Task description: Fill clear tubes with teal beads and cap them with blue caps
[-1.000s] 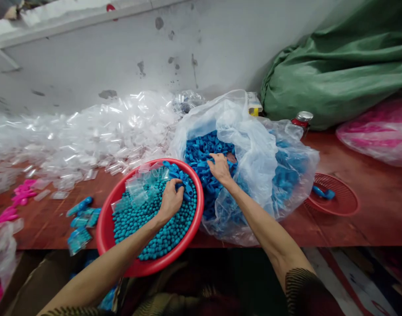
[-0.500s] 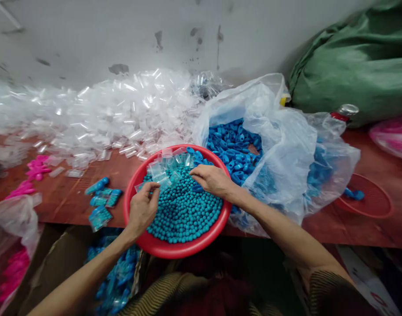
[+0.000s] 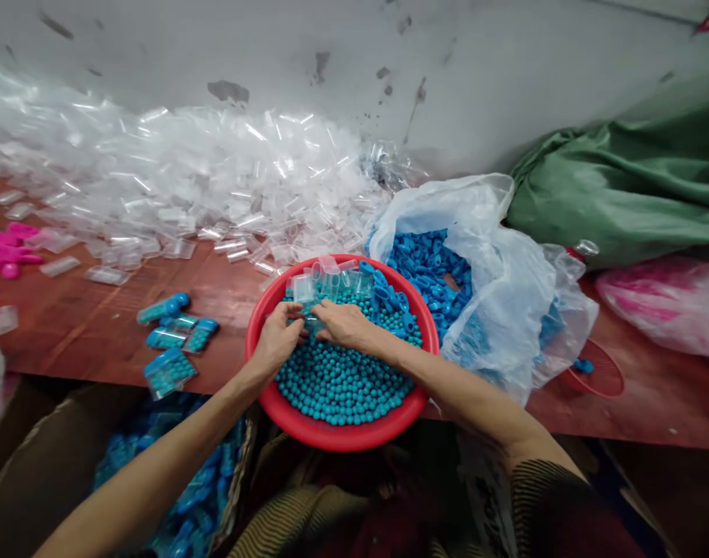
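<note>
A red basin [image 3: 342, 435] holds a bed of turquoise beads [image 3: 345, 387]. My left hand [image 3: 280, 339] is over the basin's left half, fingers closed around a small clear plastic case [image 3: 312, 325] that is partly hidden. My right hand [image 3: 348, 324] meets it from the right, fingers bent together at the case; what they pinch is hidden. Just beyond my fingers, several empty clear cases [image 3: 331, 283] rest on the beads. Blue plastic caps [image 3: 389, 293] lie along the basin's back right side.
Clear cases [image 3: 215, 170] are heaped along the wall. A white plastic bag [image 3: 493, 271] of blue caps stands right of the basin. Bead-filled cases [image 3: 171, 372] lie left, above a cardboard box [image 3: 57, 457] of blue pieces. A red basket [image 3: 601, 372] and green sack [image 3: 621, 178] are right.
My hands have come together over the beads; the right moved left to meet the left at the clear case. The view has shifted and tilted.
</note>
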`<state>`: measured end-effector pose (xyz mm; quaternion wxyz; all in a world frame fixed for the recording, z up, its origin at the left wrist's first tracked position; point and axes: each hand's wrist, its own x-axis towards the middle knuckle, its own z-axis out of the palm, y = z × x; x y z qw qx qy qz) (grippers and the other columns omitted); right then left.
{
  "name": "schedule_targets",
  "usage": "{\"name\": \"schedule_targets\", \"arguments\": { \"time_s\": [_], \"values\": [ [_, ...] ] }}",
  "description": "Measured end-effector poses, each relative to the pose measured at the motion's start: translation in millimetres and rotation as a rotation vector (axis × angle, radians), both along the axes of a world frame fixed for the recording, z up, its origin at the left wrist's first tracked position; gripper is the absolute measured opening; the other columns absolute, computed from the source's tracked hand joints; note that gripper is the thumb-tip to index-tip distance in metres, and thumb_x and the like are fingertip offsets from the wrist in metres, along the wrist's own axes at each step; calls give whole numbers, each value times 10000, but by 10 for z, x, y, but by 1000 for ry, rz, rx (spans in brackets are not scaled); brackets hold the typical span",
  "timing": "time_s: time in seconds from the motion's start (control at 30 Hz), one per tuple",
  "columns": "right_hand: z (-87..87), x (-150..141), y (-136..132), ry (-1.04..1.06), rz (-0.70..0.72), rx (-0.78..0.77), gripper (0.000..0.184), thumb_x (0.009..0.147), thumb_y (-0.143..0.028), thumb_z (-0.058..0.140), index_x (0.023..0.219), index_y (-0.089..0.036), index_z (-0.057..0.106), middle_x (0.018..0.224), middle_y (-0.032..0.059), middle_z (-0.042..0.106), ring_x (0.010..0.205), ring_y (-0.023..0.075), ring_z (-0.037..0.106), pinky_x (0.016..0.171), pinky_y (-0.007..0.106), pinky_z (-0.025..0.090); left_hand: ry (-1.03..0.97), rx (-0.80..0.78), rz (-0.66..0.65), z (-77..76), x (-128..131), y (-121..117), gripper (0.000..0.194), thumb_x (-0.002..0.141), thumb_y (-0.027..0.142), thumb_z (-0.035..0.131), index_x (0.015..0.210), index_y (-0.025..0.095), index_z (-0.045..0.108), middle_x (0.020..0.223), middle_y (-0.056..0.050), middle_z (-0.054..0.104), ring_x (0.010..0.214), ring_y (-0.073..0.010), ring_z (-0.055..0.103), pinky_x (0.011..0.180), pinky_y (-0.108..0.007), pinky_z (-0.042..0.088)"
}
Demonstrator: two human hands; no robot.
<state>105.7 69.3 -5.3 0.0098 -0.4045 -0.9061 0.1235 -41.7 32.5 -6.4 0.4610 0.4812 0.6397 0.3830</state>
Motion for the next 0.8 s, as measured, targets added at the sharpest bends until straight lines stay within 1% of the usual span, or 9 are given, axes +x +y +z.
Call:
{"name": "schedule_targets", "arguments": {
  "time_s": [0.13,0.23,0.3,0.37,0.4,0.5,0.6,0.7,0.8],
  "values": [
    [34,101,50,270,-183,-160,217,738,-198,665,919,-164,551,884,27,585,852,182,581,732,300,475,-50,57,89,3,-21,-74,394,695,287,546,1059,147,494,826,-20,560,603,-117,552,512,-234,438],
    [61,122,-36,648,-455,-474,182,729,-203,644,855,-177,515,693,-40,523,626,121,553,583,268,499,-90,12,118,15,19,-180,465,684,365,590,1082,140,502,762,-6,563,597,-116,529,505,-222,411],
    [69,95,-175,909,-585,-741,216,729,-274,636,857,-187,485,635,-65,495,520,96,514,479,251,498,-215,-75,56,52,100,-265,449,687,418,590,1028,133,524,742,-9,574,599,-117,534,513,-223,409],
    [66,65,-341,1070,-599,-932,247,721,-323,635,837,-191,462,600,-71,509,493,90,515,455,251,510,-368,-134,-47,94,201,-341,395,700,455,565,935,138,536,716,-7,578,602,-122,546,534,-235,429],
    [61,64,-417,1093,-592,-977,243,727,-334,624,828,-192,455,570,-75,511,473,90,516,445,248,508,-424,-149,-95,111,245,-368,372,706,463,552,896,144,530,699,-2,577,598,-124,552,549,-247,442],
    [43,191,-554,996,-524,-959,193,751,-326,587,845,-185,495,540,-69,533,427,91,526,402,210,459,-407,-176,-153,133,297,-389,334,707,452,539,862,159,500,680,10,580,601,-138,577,581,-273,465],
    [43,519,-539,880,-475,-771,167,759,-289,572,884,-178,587,652,-43,594,469,73,550,438,184,431,-176,-182,-248,133,211,-356,336,717,437,514,926,176,486,654,19,579,592,-158,585,534,-258,434],
    [60,872,-449,906,-639,-562,180,754,-294,558,889,-183,603,680,-44,594,474,64,527,453,186,426,113,-181,-444,132,120,-348,284,723,400,508,929,205,519,566,39,543,529,-167,548,507,-254,388],
    [61,1062,-388,979,-712,-500,204,750,-331,548,876,-177,596,673,-36,585,492,76,528,443,192,431,321,-140,-532,115,209,-322,109,654,305,601,647,214,543,514,17,504,587,-188,549,568,-261,373]
  ]
}}
